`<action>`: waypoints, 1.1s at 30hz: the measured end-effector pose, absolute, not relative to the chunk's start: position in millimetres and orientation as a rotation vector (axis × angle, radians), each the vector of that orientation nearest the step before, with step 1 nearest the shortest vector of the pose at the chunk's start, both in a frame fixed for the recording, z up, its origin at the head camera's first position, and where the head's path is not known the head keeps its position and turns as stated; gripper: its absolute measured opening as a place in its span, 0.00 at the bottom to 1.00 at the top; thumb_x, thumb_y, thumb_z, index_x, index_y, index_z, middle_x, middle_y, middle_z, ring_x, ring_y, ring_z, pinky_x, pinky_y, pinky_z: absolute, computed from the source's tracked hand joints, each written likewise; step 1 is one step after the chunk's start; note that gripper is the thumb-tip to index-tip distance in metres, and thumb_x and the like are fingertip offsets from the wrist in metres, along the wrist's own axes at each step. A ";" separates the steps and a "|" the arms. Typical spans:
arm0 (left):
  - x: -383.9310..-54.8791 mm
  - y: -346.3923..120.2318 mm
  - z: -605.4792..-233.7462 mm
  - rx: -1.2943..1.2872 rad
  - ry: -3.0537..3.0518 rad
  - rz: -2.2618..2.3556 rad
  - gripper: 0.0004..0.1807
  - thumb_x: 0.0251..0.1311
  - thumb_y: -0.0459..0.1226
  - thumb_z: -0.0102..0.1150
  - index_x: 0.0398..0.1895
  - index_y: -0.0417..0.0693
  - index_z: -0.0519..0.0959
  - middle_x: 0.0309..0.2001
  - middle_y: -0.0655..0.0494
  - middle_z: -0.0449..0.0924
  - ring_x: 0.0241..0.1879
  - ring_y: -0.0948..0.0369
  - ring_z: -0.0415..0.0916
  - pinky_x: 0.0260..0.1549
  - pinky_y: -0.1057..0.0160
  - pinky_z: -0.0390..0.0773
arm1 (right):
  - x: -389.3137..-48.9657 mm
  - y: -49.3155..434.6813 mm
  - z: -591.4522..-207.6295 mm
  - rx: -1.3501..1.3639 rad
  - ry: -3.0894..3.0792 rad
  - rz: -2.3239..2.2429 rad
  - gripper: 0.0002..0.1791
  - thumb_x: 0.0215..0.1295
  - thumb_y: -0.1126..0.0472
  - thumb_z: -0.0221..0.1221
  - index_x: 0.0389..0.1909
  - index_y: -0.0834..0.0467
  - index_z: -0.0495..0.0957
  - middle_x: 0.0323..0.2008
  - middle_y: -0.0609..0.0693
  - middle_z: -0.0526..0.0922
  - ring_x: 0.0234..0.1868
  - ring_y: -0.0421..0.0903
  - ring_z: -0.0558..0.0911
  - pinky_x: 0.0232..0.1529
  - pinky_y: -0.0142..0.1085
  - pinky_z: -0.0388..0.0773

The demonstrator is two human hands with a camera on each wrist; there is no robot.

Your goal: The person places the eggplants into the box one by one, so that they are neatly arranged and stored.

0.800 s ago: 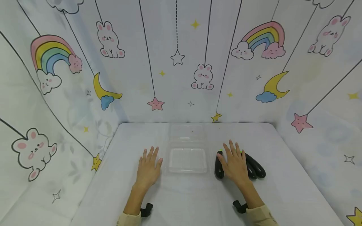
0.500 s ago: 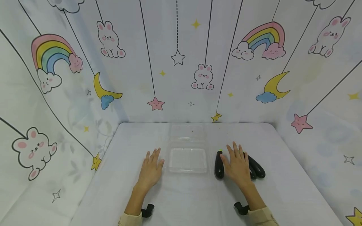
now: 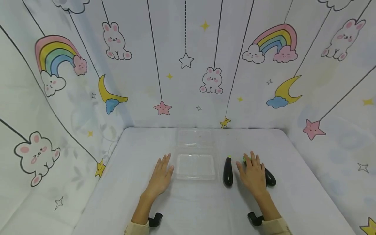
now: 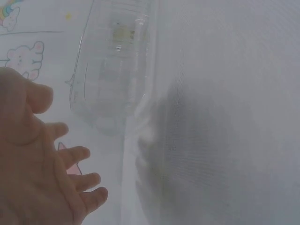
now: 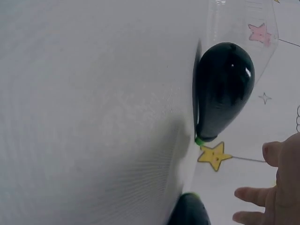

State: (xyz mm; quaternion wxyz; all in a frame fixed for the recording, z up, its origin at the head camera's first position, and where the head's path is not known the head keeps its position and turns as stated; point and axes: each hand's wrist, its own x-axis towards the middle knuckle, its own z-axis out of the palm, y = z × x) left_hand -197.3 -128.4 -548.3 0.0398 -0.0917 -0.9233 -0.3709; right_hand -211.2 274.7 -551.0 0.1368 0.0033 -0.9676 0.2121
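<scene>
My left hand [image 3: 160,179] is held above the table with fingers straight, just left of the clear plastic clamshell box [image 3: 195,167]. In the left wrist view its fingertips [image 4: 96,199] show nothing between them. My right hand [image 3: 253,179], fingers extended and slightly spread, hovers over dark eggplants. One eggplant [image 3: 270,178] shows past its right side; a green stem tip peeks out at its fingers, and the rest is hidden. A separate eggplant [image 3: 227,172] lies between the box and this hand, its green stem end pointing away.
The box's lid [image 3: 195,137] lies folded back toward the far edge of the white table [image 3: 194,209]. A patterned cloth wall [image 3: 141,65] stands behind and along both sides. Each wrist carries a black camera mount [image 3: 155,220].
My right hand has shifted to the right and slightly nearer, leaving the separate eggplant fully uncovered. The left hand has drifted slightly right, toward the box.
</scene>
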 end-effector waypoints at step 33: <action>-210.9 -117.5 -557.7 0.000 -2.685 -1.533 0.30 0.81 0.43 0.45 0.77 0.33 0.61 0.69 0.37 0.70 0.63 0.40 0.74 0.60 0.38 0.75 | -208.0 312.1 -542.8 -0.209 -2.847 0.580 0.41 0.82 0.38 0.43 0.72 0.72 0.65 0.69 0.80 0.62 0.69 0.80 0.62 0.64 0.75 0.59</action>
